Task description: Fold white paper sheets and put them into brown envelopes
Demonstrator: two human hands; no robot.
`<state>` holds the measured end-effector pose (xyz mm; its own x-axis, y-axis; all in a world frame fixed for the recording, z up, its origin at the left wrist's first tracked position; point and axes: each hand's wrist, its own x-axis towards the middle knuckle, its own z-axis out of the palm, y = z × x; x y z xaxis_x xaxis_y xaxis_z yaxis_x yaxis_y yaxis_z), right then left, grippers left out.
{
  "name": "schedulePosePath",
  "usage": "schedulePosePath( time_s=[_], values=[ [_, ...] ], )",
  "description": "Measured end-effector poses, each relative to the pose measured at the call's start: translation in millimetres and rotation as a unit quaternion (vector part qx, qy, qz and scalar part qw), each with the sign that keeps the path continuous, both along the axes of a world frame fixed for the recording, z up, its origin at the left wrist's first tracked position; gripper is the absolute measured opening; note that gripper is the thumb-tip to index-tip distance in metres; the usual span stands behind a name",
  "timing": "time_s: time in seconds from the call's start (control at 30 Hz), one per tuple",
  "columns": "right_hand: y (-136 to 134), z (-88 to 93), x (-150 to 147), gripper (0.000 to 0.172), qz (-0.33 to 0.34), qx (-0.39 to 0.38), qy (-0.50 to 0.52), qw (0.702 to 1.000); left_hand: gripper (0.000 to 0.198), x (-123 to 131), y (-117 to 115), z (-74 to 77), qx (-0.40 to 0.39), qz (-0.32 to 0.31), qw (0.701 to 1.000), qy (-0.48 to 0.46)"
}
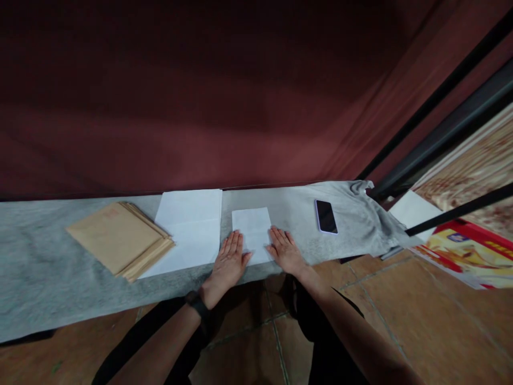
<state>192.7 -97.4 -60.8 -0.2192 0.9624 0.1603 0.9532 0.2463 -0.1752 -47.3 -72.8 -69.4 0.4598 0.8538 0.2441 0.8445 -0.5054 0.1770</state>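
A small folded white paper (252, 227) lies on the grey cloth-covered table (48, 267) near its front edge. My left hand (228, 259) lies flat with fingers stretched out on the paper's lower left corner. My right hand (284, 248) lies flat and open on the paper's lower right edge. Neither hand holds anything. A black band sits on my left wrist.
A larger white sheet stack (188, 230) lies left of the paper. A pile of brown envelopes (120, 238) sits further left. A dark phone (326, 216) lies to the right. A dark red curtain hangs behind. Black poles and printed boards stand at right over a tiled floor.
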Motion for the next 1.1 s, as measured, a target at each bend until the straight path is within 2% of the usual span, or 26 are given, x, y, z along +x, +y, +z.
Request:
schedulePosePath(
  time_s=[0.13, 0.27, 0.37, 0.47, 0.57, 0.77, 0.9, 0.97, 1.1],
  values=[
    [-1, 5.2, 0, 0.054, -0.017, -0.026, 0.021, 0.999, 0.064, 17, -3, 5.0, 0.007, 0.011, 1.0, -0.018],
    [22, 11.7, -25, 0.052, -0.012, -0.034, 0.092, 0.995, 0.062, 46, 13, 9.4, -0.001, -0.034, 0.999, -0.013],
    [40, 12.9, -46, 0.052, -0.011, -0.053, 0.108, 0.993, 0.064, 56, 27, 4.3, -0.019, -0.033, 0.999, 0.002],
    [47, 8.7, -54, 0.052, -0.021, -0.044, 0.069, 0.996, 0.066, 56, 33, -4.8, -0.013, -0.013, 1.0, 0.006],
    [49, 2.1, -48, 0.055, -0.02, -0.013, 0.041, 0.999, 0.064, 53, 35, -9.0, -0.004, 0.005, 1.0, 0.0],
    [63, -5.3, -24, 0.056, -0.056, 0.036, 0.023, 0.998, 0.065, 43, 48, -0.4, -0.027, 0.078, 0.997, 0.0],
    [70, -2.3, -15, 0.056, -0.076, 0.034, 0.046, 0.995, 0.064, 36, 56, 8.5, -0.013, 0.121, 0.993, -0.009],
    [72, 2.5, -15, 0.057, -0.088, 0.03, 0.074, 0.993, 0.062, 41, 58, 13.7, 0.0, 0.092, 0.996, -0.017],
    [69, 11.5, -18, 0.057, -0.067, 0.044, 0.133, 0.988, 0.056, 61, 61, 20.0, -0.014, -0.07, 0.997, -0.003]
  ],
)
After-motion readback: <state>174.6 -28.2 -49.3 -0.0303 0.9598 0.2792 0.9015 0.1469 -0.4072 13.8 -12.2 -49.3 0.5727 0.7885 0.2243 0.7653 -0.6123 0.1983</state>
